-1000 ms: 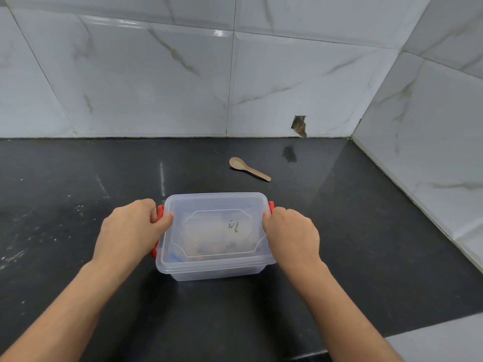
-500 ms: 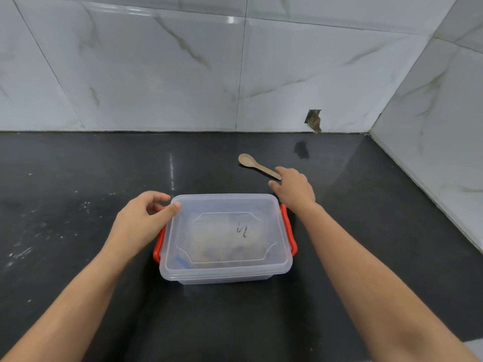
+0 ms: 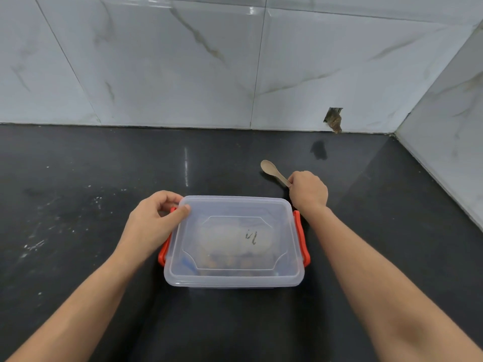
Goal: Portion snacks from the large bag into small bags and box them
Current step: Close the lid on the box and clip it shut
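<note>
A clear plastic box (image 3: 235, 279) with a lid on and orange side latches (image 3: 303, 241) sits on the black counter. Small bags with snacks show dimly through the lid. My left hand (image 3: 154, 220) rests at the box's far left corner, thumb on the lid edge, fingers curled by the left latch. My right hand (image 3: 308, 190) is beyond the box's far right corner, and its fingers grip the handle of a small beige spoon (image 3: 271, 171) that lies on the counter.
The black counter (image 3: 78, 205) runs to white marble-look wall tiles at the back and right. A chipped hole (image 3: 334, 121) marks the back wall near the corner. White specks dot the counter on the left.
My right hand left the box's right side, reached back and took hold of the spoon's handle. My left hand stayed at the box's left corner. The right latch now shows.
</note>
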### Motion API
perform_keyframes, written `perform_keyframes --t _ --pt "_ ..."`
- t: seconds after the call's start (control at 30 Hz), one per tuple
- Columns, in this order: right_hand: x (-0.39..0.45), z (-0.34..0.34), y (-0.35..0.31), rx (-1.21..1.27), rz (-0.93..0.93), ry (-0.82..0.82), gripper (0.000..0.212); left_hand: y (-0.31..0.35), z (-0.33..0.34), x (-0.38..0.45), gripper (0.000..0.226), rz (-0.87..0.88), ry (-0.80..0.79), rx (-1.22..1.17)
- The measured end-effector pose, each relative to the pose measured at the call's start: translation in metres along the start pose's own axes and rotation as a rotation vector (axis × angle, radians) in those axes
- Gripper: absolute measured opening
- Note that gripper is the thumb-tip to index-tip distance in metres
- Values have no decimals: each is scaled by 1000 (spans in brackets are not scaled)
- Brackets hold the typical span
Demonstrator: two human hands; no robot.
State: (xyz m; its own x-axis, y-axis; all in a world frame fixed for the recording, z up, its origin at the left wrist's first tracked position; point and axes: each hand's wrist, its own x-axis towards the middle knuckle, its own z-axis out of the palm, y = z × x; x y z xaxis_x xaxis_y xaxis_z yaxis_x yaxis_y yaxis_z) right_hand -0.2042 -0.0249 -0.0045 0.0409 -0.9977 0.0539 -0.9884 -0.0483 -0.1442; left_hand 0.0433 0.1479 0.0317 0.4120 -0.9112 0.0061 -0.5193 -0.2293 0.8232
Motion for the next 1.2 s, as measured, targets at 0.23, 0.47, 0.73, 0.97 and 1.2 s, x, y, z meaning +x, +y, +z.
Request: perform_keyframes --t 0.23,0.47,0.73,0.97,1.2 --pt "-58 -47 7 634 63 -26 20 -2 -3 -18 23 72 -18 -20" --pt "-136 -90 -8 551 -186 -77 20 -2 -9 -48 94 286 -66 153" --pt "-182 -47 -21 198 -358 321 33 -7 3 -91 93 560 -52 500" --pt "-205 -24 -55 151 -445 354 56 -17 15 -85 86 534 26 652" --pt "-151 -17 -67 68 -371 307 69 -15 25 -33 100 513 21 752"
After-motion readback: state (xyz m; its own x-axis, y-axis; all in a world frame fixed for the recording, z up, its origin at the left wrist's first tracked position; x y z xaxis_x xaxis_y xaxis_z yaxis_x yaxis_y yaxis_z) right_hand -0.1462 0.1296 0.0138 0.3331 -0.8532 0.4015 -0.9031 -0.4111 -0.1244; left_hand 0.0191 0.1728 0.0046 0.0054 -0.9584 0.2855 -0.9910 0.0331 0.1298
